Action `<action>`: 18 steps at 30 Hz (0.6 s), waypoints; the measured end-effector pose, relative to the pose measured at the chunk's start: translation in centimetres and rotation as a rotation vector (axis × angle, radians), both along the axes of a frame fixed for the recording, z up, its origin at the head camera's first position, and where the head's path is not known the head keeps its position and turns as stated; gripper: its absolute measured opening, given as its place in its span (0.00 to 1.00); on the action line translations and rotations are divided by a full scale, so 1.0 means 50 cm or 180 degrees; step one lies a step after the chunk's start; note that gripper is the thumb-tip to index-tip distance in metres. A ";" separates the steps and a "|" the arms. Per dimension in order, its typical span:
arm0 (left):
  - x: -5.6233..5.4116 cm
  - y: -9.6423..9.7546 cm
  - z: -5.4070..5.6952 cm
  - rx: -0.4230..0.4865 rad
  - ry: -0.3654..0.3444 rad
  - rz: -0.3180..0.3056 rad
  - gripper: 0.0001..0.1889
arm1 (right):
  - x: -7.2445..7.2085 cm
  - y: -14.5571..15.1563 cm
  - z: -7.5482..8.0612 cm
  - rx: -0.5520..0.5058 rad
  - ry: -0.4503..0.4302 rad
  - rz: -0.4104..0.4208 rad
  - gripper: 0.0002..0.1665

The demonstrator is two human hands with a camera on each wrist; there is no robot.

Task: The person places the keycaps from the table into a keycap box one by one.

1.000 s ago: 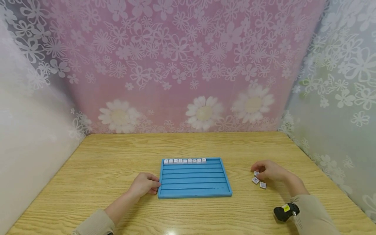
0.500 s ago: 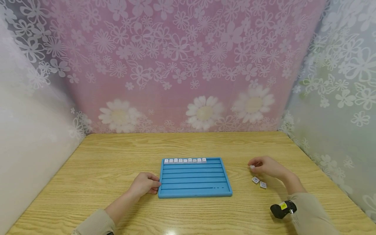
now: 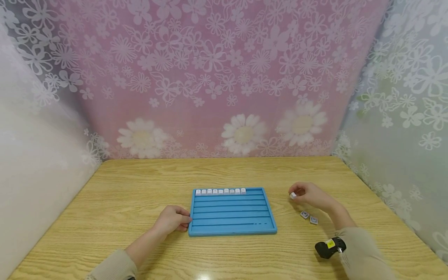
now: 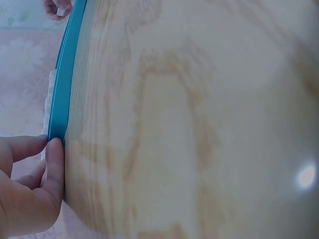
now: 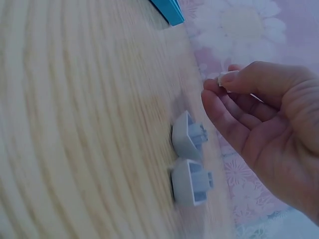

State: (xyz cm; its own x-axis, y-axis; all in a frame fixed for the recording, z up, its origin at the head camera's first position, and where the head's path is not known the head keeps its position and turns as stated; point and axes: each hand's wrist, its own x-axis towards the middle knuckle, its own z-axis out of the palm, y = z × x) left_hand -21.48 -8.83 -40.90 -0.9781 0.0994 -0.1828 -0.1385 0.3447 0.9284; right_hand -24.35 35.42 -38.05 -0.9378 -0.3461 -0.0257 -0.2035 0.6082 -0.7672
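Observation:
A blue tray point(image 3: 229, 210) with ridged rows lies mid-table, a line of several white keycaps point(image 3: 220, 192) along its far row. My left hand point(image 3: 169, 219) pinches the tray's left edge between thumb and fingers, close to the near corner in the left wrist view. To the right of the tray, my right hand point(image 3: 315, 196) holds one white keycap point(image 3: 293, 196) between thumb and fingertips, raised above the table. Below that hand, two loose keycaps point(image 5: 189, 183) lie side by side with their hollow undersides and stems showing; the tray's corner point(image 5: 171, 11) appears at the top of the right wrist view.
The wooden table point(image 3: 147, 175) runs back to a pink flowered curtain point(image 3: 210, 77), with pale curtains on both sides. A black strapped device point(image 3: 329, 247) sits at the right wrist.
My right hand has picked up a keycap from beside the other two, lifted it, turned it and carried it leftward toward the tray. The left hand and tray stay still.

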 end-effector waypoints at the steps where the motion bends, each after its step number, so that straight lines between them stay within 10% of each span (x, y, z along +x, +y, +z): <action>1: 0.000 0.000 0.000 -0.0003 -0.0003 -0.0002 0.07 | -0.001 -0.001 -0.001 -0.0013 -0.0013 -0.0005 0.15; 18: 0.000 -0.002 0.000 -0.0054 -0.0035 -0.0017 0.08 | -0.009 -0.032 -0.001 -0.0150 0.0162 0.0033 0.18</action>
